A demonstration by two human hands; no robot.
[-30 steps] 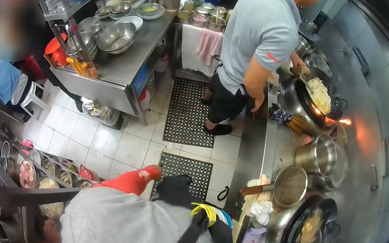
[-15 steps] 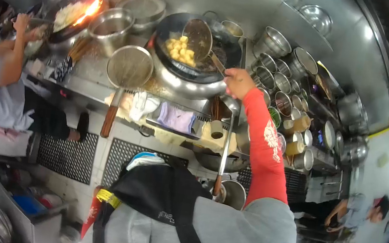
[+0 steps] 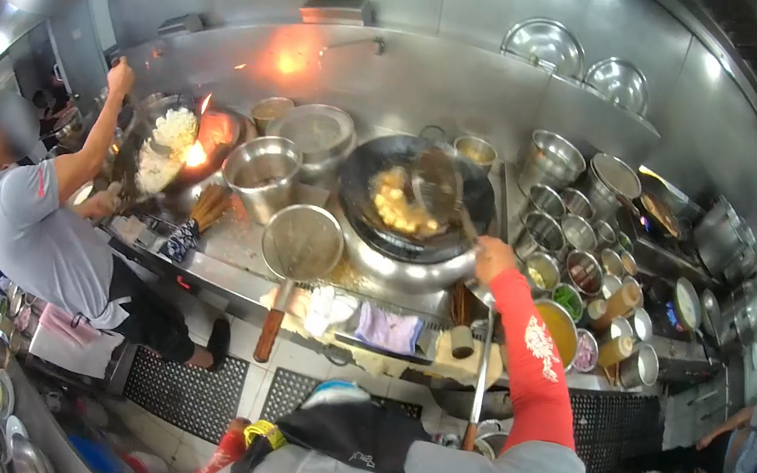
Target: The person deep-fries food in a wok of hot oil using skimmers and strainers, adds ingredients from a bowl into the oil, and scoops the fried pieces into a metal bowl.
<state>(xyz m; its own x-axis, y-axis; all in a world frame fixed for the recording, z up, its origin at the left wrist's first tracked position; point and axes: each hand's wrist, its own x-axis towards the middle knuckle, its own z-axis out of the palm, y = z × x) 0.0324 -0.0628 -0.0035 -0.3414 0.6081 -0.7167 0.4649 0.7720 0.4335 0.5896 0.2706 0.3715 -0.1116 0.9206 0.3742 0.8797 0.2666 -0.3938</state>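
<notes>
Grip of the right hand [image 3: 495,259] is clenched around the handle of a skimmer [image 3: 436,183], above the right front rim of a black wok [image 3: 362,180]. The skimmer's dark, round head is at the right part of the wok, beside glistening yellow pieces of food [image 3: 398,205] gathered in the wok's middle. The wok sits toward the back edge of the steel surface [image 3: 333,198], near its middle.

The left hand [image 3: 240,425] is low beside the body, well apart from the surface; whether its fingers are open or closed I cannot tell.

Left of the wok are a deep steel pot [image 3: 264,166] and, nearer the front edge, a round mesh strainer [image 3: 302,243], its wooden handle reaching past that edge. Along the front edge lie a white cloth [image 3: 326,312] and a purple cloth [image 3: 389,328]. A long-handled ladle [image 3: 481,379] extends over the same edge, just below the right hand. Metal containers [image 3: 578,232] crowd the right part of the surface. At its left end a co-worker [image 3: 58,218] tends white food [image 3: 167,146] beside a flame [image 3: 197,154].
</notes>
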